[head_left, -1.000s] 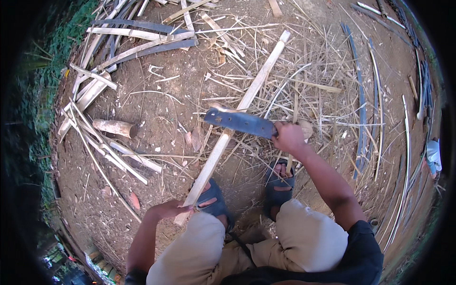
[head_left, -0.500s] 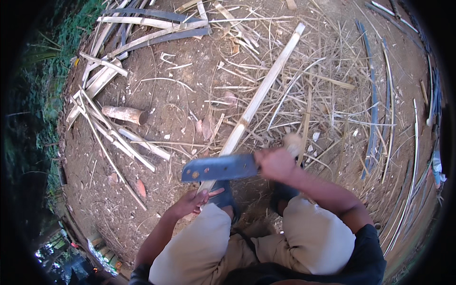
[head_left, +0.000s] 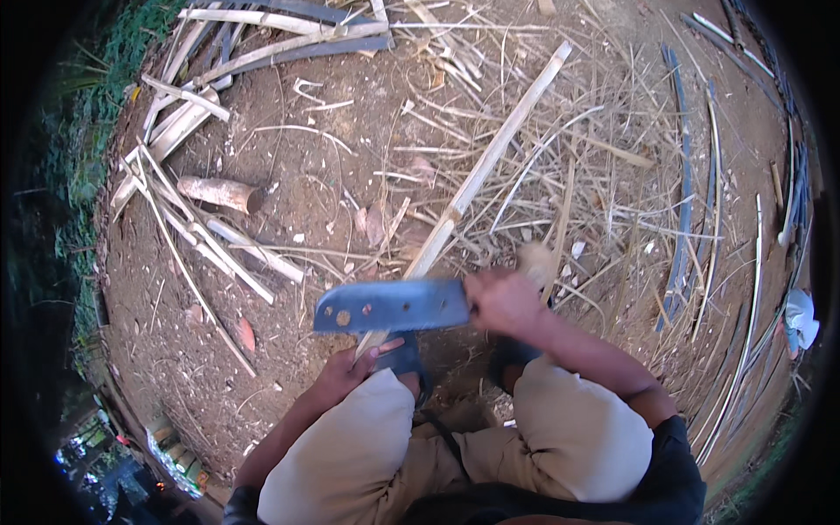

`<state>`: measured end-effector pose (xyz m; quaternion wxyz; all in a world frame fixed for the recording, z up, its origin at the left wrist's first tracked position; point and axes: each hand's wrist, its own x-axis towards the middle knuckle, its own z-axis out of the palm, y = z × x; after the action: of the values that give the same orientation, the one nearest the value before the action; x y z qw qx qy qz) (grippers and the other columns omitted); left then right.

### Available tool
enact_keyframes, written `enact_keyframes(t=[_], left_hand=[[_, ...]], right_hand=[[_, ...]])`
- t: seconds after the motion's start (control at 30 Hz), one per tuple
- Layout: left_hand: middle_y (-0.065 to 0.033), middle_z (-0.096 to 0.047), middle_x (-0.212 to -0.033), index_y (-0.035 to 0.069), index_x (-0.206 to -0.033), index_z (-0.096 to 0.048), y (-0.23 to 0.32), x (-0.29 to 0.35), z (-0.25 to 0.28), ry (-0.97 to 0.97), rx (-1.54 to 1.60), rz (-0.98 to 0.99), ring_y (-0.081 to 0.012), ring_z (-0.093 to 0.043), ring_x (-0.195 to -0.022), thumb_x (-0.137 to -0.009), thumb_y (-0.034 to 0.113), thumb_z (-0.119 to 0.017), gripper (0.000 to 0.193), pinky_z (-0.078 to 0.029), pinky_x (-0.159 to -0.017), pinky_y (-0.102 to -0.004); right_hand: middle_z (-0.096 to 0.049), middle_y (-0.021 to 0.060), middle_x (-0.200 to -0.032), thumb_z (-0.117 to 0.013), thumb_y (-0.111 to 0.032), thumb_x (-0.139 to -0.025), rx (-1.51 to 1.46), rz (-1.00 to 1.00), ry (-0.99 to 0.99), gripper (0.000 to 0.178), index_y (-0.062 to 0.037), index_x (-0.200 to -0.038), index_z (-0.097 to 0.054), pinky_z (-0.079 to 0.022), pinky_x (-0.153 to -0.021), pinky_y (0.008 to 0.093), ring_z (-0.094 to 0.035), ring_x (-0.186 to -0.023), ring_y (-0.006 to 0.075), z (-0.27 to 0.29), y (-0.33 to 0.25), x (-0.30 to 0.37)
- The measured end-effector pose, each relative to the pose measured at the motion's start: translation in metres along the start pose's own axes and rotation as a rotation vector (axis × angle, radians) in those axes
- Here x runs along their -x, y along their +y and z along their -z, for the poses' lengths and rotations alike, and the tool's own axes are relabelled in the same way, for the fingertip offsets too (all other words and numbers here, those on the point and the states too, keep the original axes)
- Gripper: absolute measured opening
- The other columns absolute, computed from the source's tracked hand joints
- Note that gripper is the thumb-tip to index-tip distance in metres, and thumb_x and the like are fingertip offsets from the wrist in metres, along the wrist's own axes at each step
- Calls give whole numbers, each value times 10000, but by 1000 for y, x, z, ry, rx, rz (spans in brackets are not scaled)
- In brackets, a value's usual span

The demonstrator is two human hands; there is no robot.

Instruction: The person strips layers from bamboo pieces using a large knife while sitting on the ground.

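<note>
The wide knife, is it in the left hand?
No, the right hand grips the knife; the left hand holds the pale strip.

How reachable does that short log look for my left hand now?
Probably not directly: your left hand is holding the pale strip, and the short log lies farther forward, with split pieces between.

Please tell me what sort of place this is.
Probably an outdoor working spot, perhaps a yard: bare brown earth underfoot, green plants along the left edge, and thin pale scraps scattered across the ground.
</note>
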<state>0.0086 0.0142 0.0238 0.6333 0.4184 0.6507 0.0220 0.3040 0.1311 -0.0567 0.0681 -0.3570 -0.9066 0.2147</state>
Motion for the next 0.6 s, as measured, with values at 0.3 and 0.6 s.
enact_keyframes(t=[0.3, 0.6], left_hand=[[-81, -506, -668, 107, -1332, -636, 14, -1, -7, 18, 29, -122, -160, -529, -643, -1079, 311, -435, 382, -462, -657, -333], [-76, -519, -654, 1, -1020, -618, -4, -13, -15, 93, 129, -99, -191, -524, -621, -1063, 344, -479, 372, -467, -622, -366]], right_hand=[[-652, 123, -750, -737, -150, -612, 49, -178, 142, 276, -70, -821, -575, -552, -705, 417, -683, -691, 308, 2, 36, 11], [-634, 135, -709, -710, -110, -652, -80, -26, 108, 232, -62, -839, -582, -538, -593, 433, -652, -619, 338, 7, -5, -4]])
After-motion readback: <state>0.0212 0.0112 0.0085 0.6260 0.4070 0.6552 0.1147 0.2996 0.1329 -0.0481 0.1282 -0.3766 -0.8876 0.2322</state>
